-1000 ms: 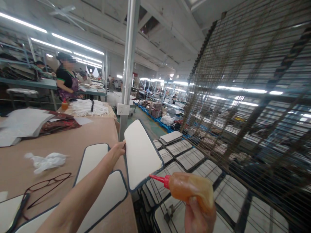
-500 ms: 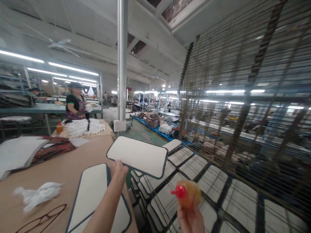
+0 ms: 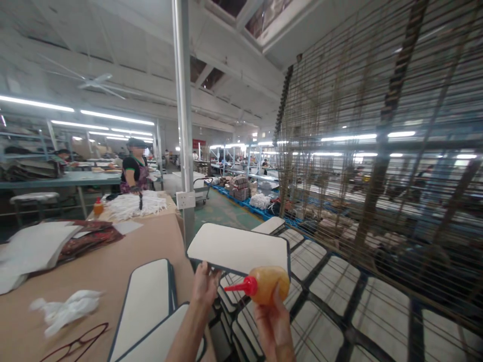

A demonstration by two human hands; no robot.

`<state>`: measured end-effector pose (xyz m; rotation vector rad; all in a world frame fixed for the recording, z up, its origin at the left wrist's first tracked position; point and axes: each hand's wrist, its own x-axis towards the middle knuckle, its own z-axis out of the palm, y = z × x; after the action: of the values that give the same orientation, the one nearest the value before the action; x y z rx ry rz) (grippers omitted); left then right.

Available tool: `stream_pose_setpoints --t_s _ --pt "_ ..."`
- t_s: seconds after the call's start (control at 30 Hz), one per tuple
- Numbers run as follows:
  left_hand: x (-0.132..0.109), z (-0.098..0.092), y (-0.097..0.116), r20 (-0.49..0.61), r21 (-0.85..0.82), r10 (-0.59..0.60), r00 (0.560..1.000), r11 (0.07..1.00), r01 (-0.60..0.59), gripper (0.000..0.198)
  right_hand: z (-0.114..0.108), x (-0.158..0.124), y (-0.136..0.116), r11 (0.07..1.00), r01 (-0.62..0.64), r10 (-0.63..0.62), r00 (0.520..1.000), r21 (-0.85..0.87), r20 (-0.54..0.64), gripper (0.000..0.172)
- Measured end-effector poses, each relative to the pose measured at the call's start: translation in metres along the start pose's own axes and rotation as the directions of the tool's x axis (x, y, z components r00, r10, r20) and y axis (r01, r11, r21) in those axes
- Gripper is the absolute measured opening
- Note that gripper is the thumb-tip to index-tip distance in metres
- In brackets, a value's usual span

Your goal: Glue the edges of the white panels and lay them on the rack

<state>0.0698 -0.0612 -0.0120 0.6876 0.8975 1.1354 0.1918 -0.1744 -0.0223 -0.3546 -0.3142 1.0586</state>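
Note:
My left hand (image 3: 206, 285) grips the near edge of a cream panel with dark blue edging (image 3: 237, 247), held up flat above the rack. In my right hand (image 3: 273, 322) is a squeeze bottle (image 3: 270, 284) of amber liquid, tipped on its side with its red nozzle pointing left. The bottle is in front of the panel's near right part and hides some of its edge. Two more edged panels, an upper one (image 3: 145, 294) and a lower one (image 3: 160, 336), lie overlapping on the brown table (image 3: 151, 240) by my left forearm.
A wire rack (image 3: 328, 322) holding several similar panels stands at right, its raised mesh sections (image 3: 347, 125) upright. Eyeglasses (image 3: 81, 342), a crumpled white wrapper (image 3: 70, 309) and white sheets (image 3: 45, 246) lie on the table. A metal post (image 3: 183, 100) rises beyond; a co-worker (image 3: 135, 168) stands behind.
The squeeze bottle has swung left and its nozzle has come nearer to my left hand. The held panel has shifted right in view. The camera has turned slightly left.

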Motion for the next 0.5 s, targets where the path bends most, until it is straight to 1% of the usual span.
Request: stream_pose_setpoints --t_s 0.07,0.13,0.17,0.2,0.23,0.27,0.3,0.33,0.37,0.4,0.43,0.47,0.5 --pt "-0.013 -0.012 -0.001 0.018 -0.105 0.072 0.997 0.992 -0.07 0.011 -0.008 0.007 -0.008 1.0 0.017 -0.017 1.0 0.006 -0.023 0.031" --pt "-0.025 -0.032 0.0 0.076 -0.168 0.091 0.993 0.983 -0.077 0.012 -0.015 0.014 -0.017 0.999 0.044 -0.043 0.999 0.011 -0.031 0.029" --pt "-0.029 -0.043 0.002 0.067 -0.176 0.083 0.994 0.982 -0.07 0.013 -0.018 0.017 -0.02 0.998 0.054 -0.054 0.998 0.009 -0.027 0.028" --pt "-0.032 -0.054 0.006 0.01 -0.168 0.087 0.996 0.982 -0.084 0.014 -0.021 0.019 -0.024 0.998 0.055 -0.055 0.998 0.006 -0.016 0.027" --pt "-0.033 -0.064 0.011 -0.094 -0.139 0.126 0.988 0.981 -0.138 0.016 -0.023 0.02 -0.027 0.999 0.041 -0.041 0.999 0.003 -0.002 0.026" --pt "-0.034 -0.071 0.018 -0.209 -0.067 0.211 0.955 0.971 -0.23 0.021 -0.024 0.02 -0.029 1.0 0.016 -0.016 1.0 0.004 0.008 0.025" --pt "-0.034 -0.075 0.027 -0.289 0.057 0.339 0.895 0.94 -0.337 0.029 -0.025 0.02 -0.03 1.0 -0.021 0.021 1.0 0.007 0.011 0.025" --pt "-0.034 -0.075 0.037 -0.294 0.216 0.482 0.825 0.875 -0.434 0.037 -0.025 0.018 -0.03 0.998 -0.061 0.061 0.998 0.014 0.01 0.026" --pt "-0.032 -0.07 0.048 -0.204 0.386 0.608 0.767 0.77 -0.508 0.043 -0.025 0.016 -0.028 0.995 -0.098 0.098 0.995 0.02 0.002 0.027" --pt "-0.03 -0.062 0.058 -0.056 0.512 0.673 0.738 0.654 -0.558 0.046 -0.025 0.013 -0.026 0.992 -0.127 0.127 0.992 0.026 -0.011 0.029" --pt "-0.026 -0.05 0.067 0.12 0.59 0.658 0.744 0.555 -0.586 0.047 -0.025 0.01 -0.023 0.988 -0.152 0.153 0.988 0.027 -0.019 0.03" --pt "-0.021 -0.037 0.075 0.273 0.648 0.626 0.731 0.442 -0.621 0.05 -0.024 0.006 -0.02 0.984 -0.178 0.178 0.984 0.022 -0.017 0.031" --pt "-0.015 -0.023 0.081 0.392 0.687 0.581 0.713 0.331 -0.647 0.052 -0.024 0.003 -0.016 0.979 -0.204 0.204 0.979 0.013 -0.007 0.032"
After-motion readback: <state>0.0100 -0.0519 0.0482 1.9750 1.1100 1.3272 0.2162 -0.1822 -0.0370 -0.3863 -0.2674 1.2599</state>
